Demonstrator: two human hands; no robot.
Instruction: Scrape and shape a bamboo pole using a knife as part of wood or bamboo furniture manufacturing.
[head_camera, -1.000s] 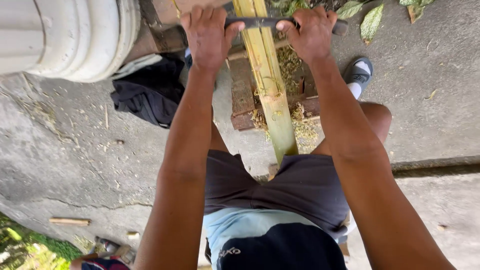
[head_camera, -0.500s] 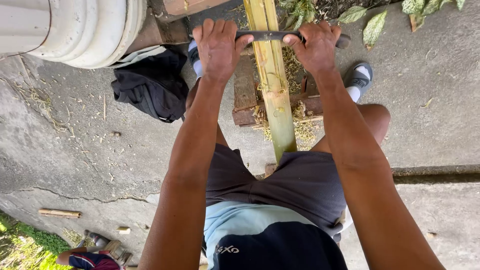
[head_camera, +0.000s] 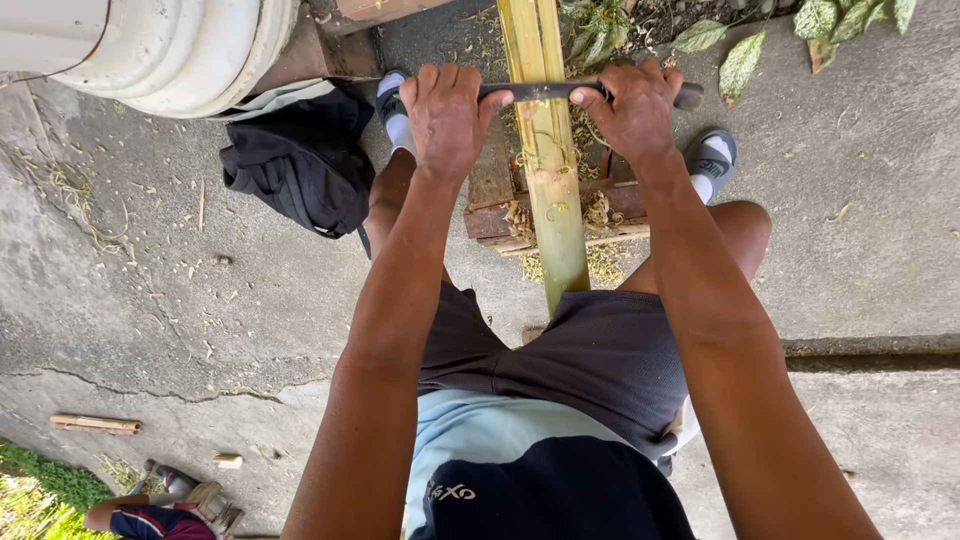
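Left hand (head_camera: 447, 112) and right hand (head_camera: 633, 105) each fisted tight round an end of a dark two-handled blade (head_camera: 545, 91), laid across a bamboo pole (head_camera: 553, 180) between the fists. Shavings (head_camera: 600, 262) already heaped below the fingers; green skin left nearer the lap.

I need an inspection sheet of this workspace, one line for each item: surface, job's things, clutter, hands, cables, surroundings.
Surface: cracked concrete ground, strewn with shavings.
Job's things: bamboo pole lying on a wooden block between the knees; a dark blade lies across the pole.
Clutter: black cloth on the left; bamboo piece at lower left.
Hands: left hand and right hand each have a closed grip on one end of the blade.
Cables: nothing seen.
Surroundings: white barrel at upper left; leaves at the top; another person at the lower left corner.
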